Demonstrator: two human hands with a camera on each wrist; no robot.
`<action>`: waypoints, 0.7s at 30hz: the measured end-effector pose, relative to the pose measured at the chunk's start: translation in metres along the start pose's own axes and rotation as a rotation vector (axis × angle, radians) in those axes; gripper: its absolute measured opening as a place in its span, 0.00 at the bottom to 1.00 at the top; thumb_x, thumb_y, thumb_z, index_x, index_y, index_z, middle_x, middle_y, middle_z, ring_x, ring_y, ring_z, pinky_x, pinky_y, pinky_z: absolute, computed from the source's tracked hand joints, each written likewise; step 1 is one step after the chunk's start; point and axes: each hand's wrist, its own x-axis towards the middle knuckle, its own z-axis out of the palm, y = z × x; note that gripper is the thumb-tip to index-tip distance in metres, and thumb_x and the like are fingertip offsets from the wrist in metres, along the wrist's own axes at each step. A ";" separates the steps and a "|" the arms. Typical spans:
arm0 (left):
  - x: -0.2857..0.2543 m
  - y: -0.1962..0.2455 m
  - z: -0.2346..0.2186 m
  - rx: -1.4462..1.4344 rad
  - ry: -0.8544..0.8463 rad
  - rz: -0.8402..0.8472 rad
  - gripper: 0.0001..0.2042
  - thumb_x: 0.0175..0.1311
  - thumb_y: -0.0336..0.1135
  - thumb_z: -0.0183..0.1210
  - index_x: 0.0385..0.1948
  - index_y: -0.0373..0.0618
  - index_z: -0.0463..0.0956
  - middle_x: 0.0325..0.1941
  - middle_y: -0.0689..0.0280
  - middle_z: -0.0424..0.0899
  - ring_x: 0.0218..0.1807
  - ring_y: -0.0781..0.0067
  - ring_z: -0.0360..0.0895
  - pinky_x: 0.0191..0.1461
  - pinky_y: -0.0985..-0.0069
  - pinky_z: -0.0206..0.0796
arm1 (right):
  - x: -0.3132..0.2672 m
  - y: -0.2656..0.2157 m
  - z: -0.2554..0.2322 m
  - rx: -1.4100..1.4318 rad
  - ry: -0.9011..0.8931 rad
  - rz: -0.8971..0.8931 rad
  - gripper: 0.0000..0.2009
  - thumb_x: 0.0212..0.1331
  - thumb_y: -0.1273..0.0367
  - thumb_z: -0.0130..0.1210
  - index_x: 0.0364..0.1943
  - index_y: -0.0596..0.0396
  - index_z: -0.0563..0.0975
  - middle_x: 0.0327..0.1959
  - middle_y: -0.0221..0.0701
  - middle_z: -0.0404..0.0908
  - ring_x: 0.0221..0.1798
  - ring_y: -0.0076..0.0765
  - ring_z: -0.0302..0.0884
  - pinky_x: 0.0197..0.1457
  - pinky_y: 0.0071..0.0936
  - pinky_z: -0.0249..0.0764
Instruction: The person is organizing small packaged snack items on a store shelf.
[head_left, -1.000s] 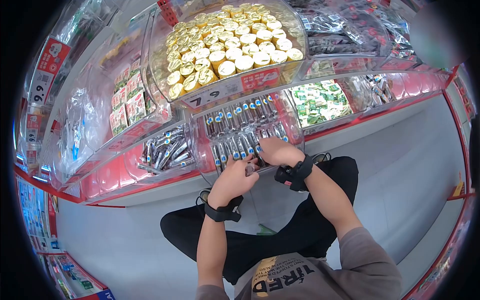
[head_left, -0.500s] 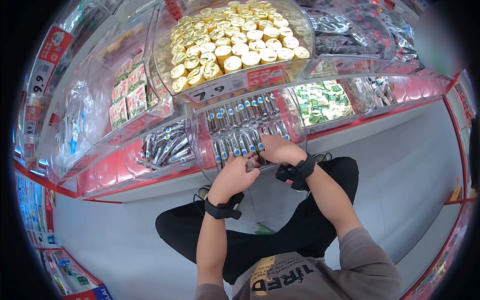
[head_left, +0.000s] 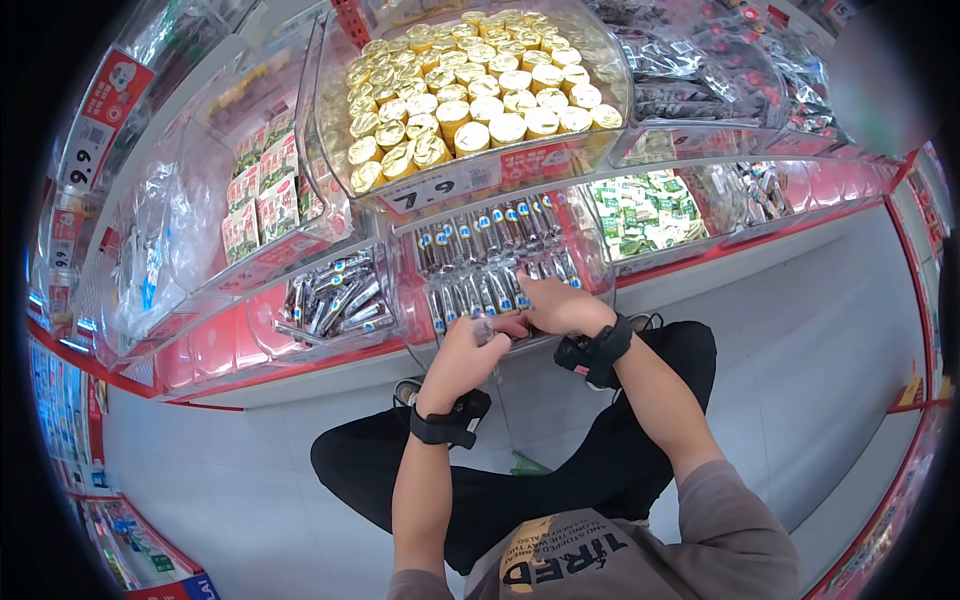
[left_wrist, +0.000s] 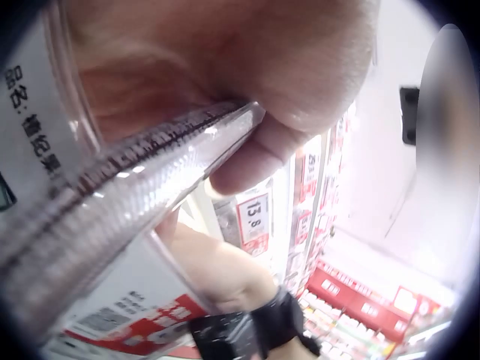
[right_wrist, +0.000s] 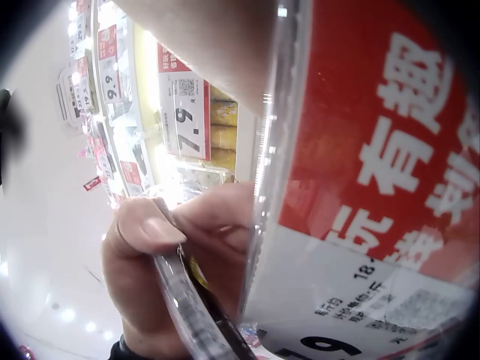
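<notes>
Dark, shiny wrapped sticks [head_left: 490, 232] lie in two rows in a clear lower bin. At the front row, my left hand [head_left: 462, 362] pinches a clear-wrapped stick [left_wrist: 172, 161] between thumb and fingers; in the right wrist view that left hand [right_wrist: 146, 262] holds the stick [right_wrist: 191, 304] by its end. My right hand [head_left: 562, 305] is beside it, fingers extended onto the front-row sticks; their tips are partly hidden. The left wrist view shows the right hand [left_wrist: 217, 262] behind the stick, and a price card [right_wrist: 375, 150] stands close in the right wrist view.
Gold-topped rolls [head_left: 475, 105] fill the bin overhead, its price label [head_left: 440, 188] jutting above the hands. Loose sticks [head_left: 335, 298] lie in a bin to the left, green-and-white packets [head_left: 650, 210] to the right. Crossed legs [head_left: 400, 465] are below on the floor [head_left: 250, 500].
My left hand has shifted slightly down and away from the front row, its fingers drawn closer to the thumb. The right hand stays nearly in place.
</notes>
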 end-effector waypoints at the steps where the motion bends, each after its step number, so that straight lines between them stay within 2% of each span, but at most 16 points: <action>1: 0.000 0.003 -0.002 -0.089 -0.002 0.030 0.12 0.51 0.31 0.49 0.31 0.35 0.79 0.41 0.55 0.82 0.46 0.61 0.76 0.56 0.72 0.63 | -0.001 -0.001 0.000 -0.007 0.020 -0.010 0.23 0.53 0.69 0.52 0.52 0.66 0.63 0.40 0.56 0.76 0.46 0.58 0.75 0.48 0.43 0.71; 3: 0.001 0.012 -0.007 -0.269 -0.004 0.088 0.12 0.53 0.31 0.47 0.30 0.34 0.79 0.38 0.58 0.83 0.43 0.67 0.77 0.53 0.75 0.63 | -0.006 -0.004 -0.004 0.017 0.042 -0.022 0.18 0.51 0.70 0.53 0.45 0.66 0.68 0.40 0.54 0.77 0.46 0.57 0.75 0.47 0.43 0.71; 6: 0.009 0.017 -0.008 -0.150 -0.018 0.020 0.15 0.56 0.35 0.45 0.28 0.33 0.78 0.33 0.60 0.82 0.40 0.69 0.76 0.49 0.75 0.64 | -0.011 -0.009 -0.009 0.078 0.048 -0.028 0.15 0.49 0.69 0.56 0.39 0.66 0.72 0.39 0.53 0.77 0.47 0.55 0.75 0.48 0.42 0.71; 8: 0.018 0.007 -0.006 -0.065 -0.045 -0.011 0.17 0.57 0.38 0.42 0.28 0.33 0.77 0.34 0.61 0.80 0.41 0.69 0.74 0.52 0.75 0.61 | -0.010 -0.006 -0.009 0.074 0.057 -0.033 0.13 0.49 0.69 0.56 0.35 0.66 0.75 0.40 0.52 0.77 0.47 0.54 0.75 0.48 0.41 0.71; 12: 0.025 -0.004 -0.001 -0.028 -0.037 -0.124 0.19 0.61 0.41 0.38 0.30 0.36 0.76 0.35 0.63 0.79 0.42 0.70 0.73 0.54 0.76 0.58 | -0.005 0.003 -0.001 0.053 0.147 -0.076 0.09 0.48 0.71 0.55 0.31 0.64 0.77 0.37 0.51 0.78 0.43 0.55 0.76 0.45 0.42 0.72; 15: 0.023 0.000 0.002 -0.046 0.042 -0.141 0.21 0.62 0.46 0.40 0.30 0.36 0.76 0.30 0.64 0.77 0.36 0.71 0.71 0.44 0.77 0.60 | -0.004 0.004 0.000 0.074 0.166 -0.078 0.07 0.49 0.73 0.52 0.29 0.62 0.78 0.32 0.49 0.78 0.39 0.55 0.77 0.43 0.41 0.72; 17: 0.023 -0.003 0.001 -0.025 0.028 -0.096 0.22 0.63 0.48 0.40 0.31 0.37 0.76 0.32 0.63 0.77 0.37 0.70 0.71 0.45 0.77 0.60 | -0.003 0.008 0.002 0.049 0.198 -0.135 0.08 0.49 0.74 0.47 0.28 0.61 0.78 0.29 0.48 0.78 0.36 0.54 0.77 0.41 0.41 0.72; 21: 0.025 -0.005 0.000 0.014 -0.002 -0.063 0.23 0.63 0.51 0.40 0.34 0.38 0.76 0.35 0.61 0.78 0.41 0.67 0.72 0.48 0.76 0.60 | 0.000 0.012 0.007 0.087 0.229 -0.103 0.07 0.49 0.75 0.47 0.27 0.59 0.78 0.28 0.47 0.78 0.35 0.54 0.76 0.40 0.42 0.70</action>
